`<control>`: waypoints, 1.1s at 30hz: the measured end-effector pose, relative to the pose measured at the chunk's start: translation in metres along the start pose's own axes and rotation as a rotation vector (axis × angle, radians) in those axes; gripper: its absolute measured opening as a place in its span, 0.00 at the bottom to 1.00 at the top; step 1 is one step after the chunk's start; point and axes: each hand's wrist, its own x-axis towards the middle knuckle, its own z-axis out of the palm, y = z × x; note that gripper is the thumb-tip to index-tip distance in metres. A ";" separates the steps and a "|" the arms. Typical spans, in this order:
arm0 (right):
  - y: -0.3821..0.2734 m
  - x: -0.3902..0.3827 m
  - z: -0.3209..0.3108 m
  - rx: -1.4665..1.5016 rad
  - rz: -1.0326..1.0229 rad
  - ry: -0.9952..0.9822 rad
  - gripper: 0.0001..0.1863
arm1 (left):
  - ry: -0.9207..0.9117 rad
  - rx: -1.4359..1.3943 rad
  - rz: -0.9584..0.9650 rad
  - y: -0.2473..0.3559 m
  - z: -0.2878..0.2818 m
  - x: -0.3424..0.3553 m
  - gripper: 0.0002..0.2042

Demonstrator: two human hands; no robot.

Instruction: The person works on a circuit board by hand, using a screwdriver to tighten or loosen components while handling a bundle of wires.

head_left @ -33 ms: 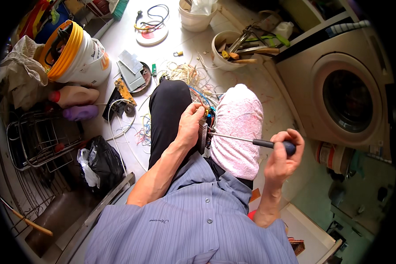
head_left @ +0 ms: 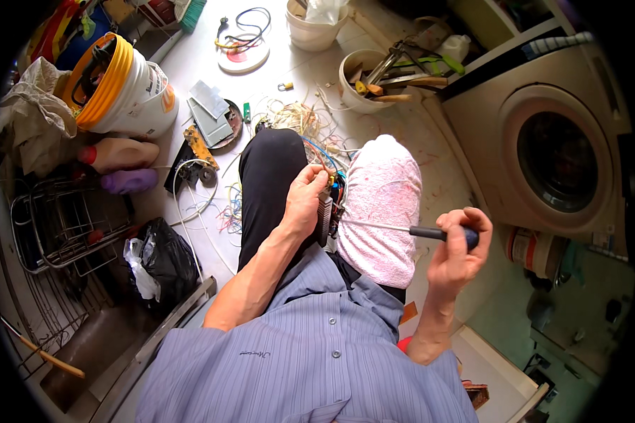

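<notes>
Clock read from the device, approx. Nearest: striped blue-grey shirt (head_left: 296, 352) at 6. Dark ribbed device (head_left: 324, 220) is in the lap btwn the thighs, coloured wires (head_left: 338, 189) bunched at its upper R. L hand (head_left: 303, 201) at 10–11: thumb & fingertips pinching device's top end. R hand (head_left: 453, 259) btwn 3 & 4: thumb & fingers bent, pinching the handle of a screwdriver (head_left: 427, 232) near its dark-blue end. Shaft pts to 9; tip is close by the device's R side, can't tell if touching. Pink-wht cloth (head_left: 384, 187) over R thigh, at 2–3, under the shaft. Blk trouser leg (head_left: 269, 187) at 10–11.

Floor, further off: blk plastic bag (head_left: 173, 257) btwn 8 & 9; wire tangle (head_left: 302, 116) just short of 12; grey metal plates (head_left: 212, 116) btwn 10 & 11; tub (head_left: 353, 95) w/ tools at 12–1; bucket w/ orange rim (head_left: 137, 99) at 10; washing machine (head_left: 487, 151) at 2. Farthest: wht round disc (head_left: 245, 62) w/ coiled cable (head_left: 259, 32) at 11, another wht bucket (head_left: 310, 35) at 12.
</notes>
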 end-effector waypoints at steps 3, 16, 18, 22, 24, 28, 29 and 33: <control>-0.018 0.017 0.006 0.110 0.201 -0.048 0.07 | -0.011 -0.008 0.002 -0.002 -0.002 0.002 0.06; 0.065 0.060 0.110 -0.871 0.144 -0.893 0.14 | -0.017 -0.029 0.026 -0.002 -0.012 0.010 0.07; 0.098 0.042 0.103 -0.938 0.215 -0.855 0.15 | 0.001 -0.028 0.021 0.000 -0.009 0.007 0.07; 0.109 0.032 0.107 -0.933 0.313 -0.836 0.15 | -0.059 -0.100 0.012 -0.003 -0.011 0.008 0.07; 0.106 0.029 0.118 -0.943 0.409 -0.812 0.16 | -0.038 -0.134 -0.002 0.000 -0.009 0.005 0.06; 0.102 0.026 0.122 -0.973 0.368 -0.752 0.16 | -0.048 -0.169 0.017 0.000 -0.007 0.006 0.06; 0.102 0.026 0.123 -0.977 0.356 -0.755 0.15 | -0.057 -0.177 0.029 -0.001 -0.007 0.007 0.06; 0.103 0.016 0.124 -0.992 0.187 -0.696 0.11 | -0.051 -0.159 0.038 -0.002 -0.008 0.009 0.06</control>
